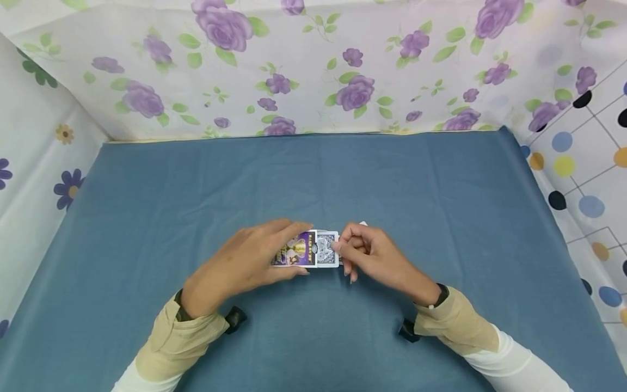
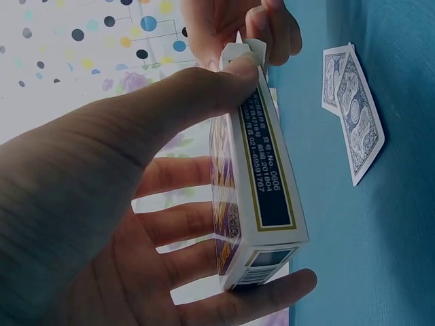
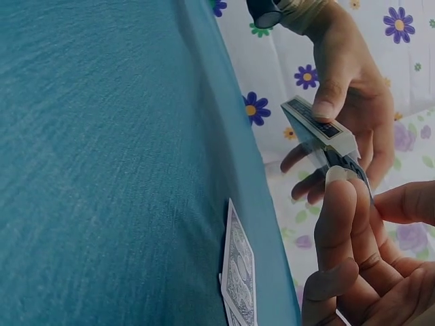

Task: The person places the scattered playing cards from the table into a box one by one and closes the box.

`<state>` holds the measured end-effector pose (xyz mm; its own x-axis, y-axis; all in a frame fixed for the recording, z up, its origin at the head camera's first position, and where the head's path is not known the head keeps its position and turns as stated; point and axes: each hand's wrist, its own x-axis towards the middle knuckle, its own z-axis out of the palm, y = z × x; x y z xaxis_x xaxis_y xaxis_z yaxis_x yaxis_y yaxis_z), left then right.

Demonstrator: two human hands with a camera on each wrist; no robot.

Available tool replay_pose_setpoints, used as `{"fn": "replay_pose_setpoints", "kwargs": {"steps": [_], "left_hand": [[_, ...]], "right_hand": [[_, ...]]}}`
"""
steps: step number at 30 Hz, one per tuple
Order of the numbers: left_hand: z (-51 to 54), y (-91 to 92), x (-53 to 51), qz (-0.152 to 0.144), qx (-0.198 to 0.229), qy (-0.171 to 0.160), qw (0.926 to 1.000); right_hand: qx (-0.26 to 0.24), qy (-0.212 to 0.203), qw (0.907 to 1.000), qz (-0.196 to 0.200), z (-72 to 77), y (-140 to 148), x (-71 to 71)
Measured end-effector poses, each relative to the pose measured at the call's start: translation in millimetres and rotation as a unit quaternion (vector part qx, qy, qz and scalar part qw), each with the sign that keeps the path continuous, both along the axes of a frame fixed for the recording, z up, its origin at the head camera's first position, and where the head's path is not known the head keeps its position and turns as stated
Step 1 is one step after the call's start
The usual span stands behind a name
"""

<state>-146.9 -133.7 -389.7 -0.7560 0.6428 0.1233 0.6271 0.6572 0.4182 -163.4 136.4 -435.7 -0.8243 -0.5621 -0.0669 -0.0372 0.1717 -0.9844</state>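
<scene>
A purple-and-white playing card box (image 1: pixel 297 249) is gripped by my left hand (image 1: pixel 245 256), its thumb along one narrow printed side and its fingers on the opposite side. From the box's open end, facing right, a stack of playing cards (image 1: pixel 326 249) with dark patterned backs sticks partway out. My right hand (image 1: pixel 377 258) pinches the outer end of these cards between thumb and fingers. In the left wrist view, the box flap stands up by the left thumb. How many cards are inside the box is hidden.
Loose playing cards (image 2: pixel 359 119) lie overlapping, back up, on the blue tablecloth (image 1: pixel 313 185); in the head view the right hand mostly covers them. A flowered curtain (image 1: pixel 318 65) stands behind the table, with patterned sheets at both sides.
</scene>
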Motion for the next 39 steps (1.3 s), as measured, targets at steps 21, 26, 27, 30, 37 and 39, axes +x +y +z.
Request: {"fn": "replay_pose_setpoints", "kwargs": {"steps": [21,26,27,30,37,39], "left_hand": [[-4.0,5.9,3.1,-0.014,0.0,0.014,0.9998],[-4.8,8.6,3.4,-0.021,0.0,0.013,0.9997],[-5.0,9.3,3.4,-0.024,0.0,0.012,0.9996],[-5.4,11.2,3.4,-0.03,-0.003,0.009,0.9995],[-7.4,13.4,5.4,-0.035,-0.01,0.01,0.9993],[-7.9,13.8,6.0,-0.034,-0.013,0.011,0.9993]], "right_hand": [[0.016,0.041,0.9989,0.017,-4.6,-4,5.4],[0.032,0.038,0.9986,0.015,-7.1,-5,7.2],[0.034,0.036,0.9987,0.015,-7.6,-5,7.7],[0.037,0.034,0.9986,0.015,-9.4,-7,8.5],[0.044,0.034,0.9983,0.02,-13.0,-10,9.3],[0.044,0.034,0.9982,0.022,-14.5,-10,9.4]]}}
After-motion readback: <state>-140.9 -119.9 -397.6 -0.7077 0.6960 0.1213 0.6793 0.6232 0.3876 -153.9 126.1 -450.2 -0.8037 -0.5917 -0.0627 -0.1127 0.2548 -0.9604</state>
